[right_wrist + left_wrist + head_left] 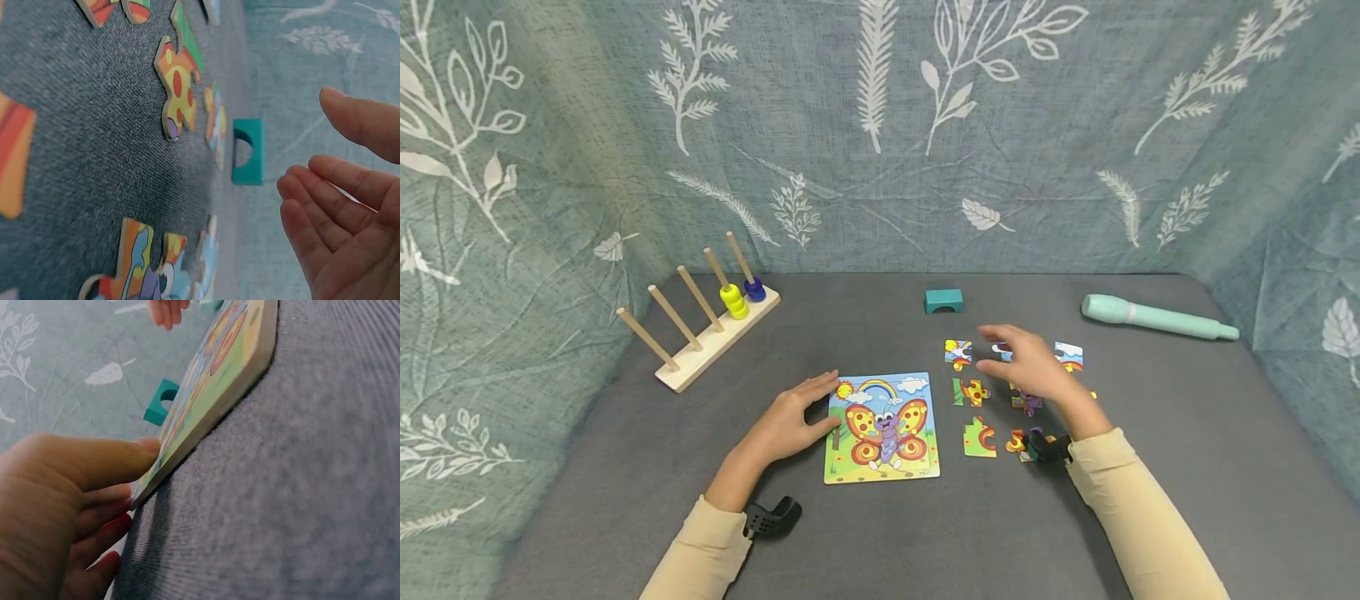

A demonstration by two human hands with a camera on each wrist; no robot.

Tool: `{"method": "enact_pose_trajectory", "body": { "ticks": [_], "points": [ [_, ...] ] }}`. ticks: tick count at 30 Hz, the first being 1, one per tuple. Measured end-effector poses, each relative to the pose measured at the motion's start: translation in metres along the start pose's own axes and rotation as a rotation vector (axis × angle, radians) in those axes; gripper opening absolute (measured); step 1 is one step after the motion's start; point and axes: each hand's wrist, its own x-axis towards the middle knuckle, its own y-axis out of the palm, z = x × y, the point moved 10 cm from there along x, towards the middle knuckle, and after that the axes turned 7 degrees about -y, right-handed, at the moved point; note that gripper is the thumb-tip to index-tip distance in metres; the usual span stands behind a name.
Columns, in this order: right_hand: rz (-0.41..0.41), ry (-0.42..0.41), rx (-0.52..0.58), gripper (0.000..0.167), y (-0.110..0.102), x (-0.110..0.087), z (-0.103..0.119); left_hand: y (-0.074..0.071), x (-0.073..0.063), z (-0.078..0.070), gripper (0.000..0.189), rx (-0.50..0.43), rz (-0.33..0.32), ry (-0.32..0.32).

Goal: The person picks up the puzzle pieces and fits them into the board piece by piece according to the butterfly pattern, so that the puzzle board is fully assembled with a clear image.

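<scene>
A square butterfly puzzle board [883, 429] lies flat on the grey cloth, its picture whole with sun, rainbow and cloud. My left hand [793, 417] rests at its left side, thumb and straight fingers touching the edge; in the left wrist view the thumb of the left hand [81, 469] meets the board's rim [231, 400]. Over the loose puzzle pieces hovers my right hand [1030, 362], fingers apart and holding nothing. Near it lie a sun piece [957, 352], a spotted wing piece [973, 392] and a green corner piece [979, 439]. Other pieces are partly hidden under the right hand and wrist.
A wooden peg stacker [718, 342] with yellow and blue rings stands at the left. Behind the pieces sits a teal arch block [943, 301]. A mint-green stick-like object [1159, 317] with a thicker end lies at the back right. Patterned curtain cloth hangs behind.
</scene>
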Motion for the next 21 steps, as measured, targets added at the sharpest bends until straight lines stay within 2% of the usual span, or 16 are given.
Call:
{"method": "enact_pose_trajectory", "body": {
  "ticks": [5, 10, 17, 21],
  "points": [
    [0.077, 0.032, 0.067, 0.055, 0.011, 0.014, -0.007, 0.004, 0.0, 0.004, 0.06, -0.01, 0.054, -0.025],
    [0.153, 0.063, 0.093, 0.054, 0.02, 0.026, -0.014, 0.004, 0.0, 0.003, 0.06, -0.022, 0.049, -0.008],
    [0.205, 0.076, 0.035, 0.054, 0.03, 0.036, -0.021, 0.006, -0.003, 0.006, 0.061, -0.03, 0.044, -0.027],
    [0.198, 0.088, -0.008, 0.051, 0.031, 0.04, -0.024, 0.006, -0.003, 0.007, 0.062, -0.03, 0.044, -0.039]
  ]
}}
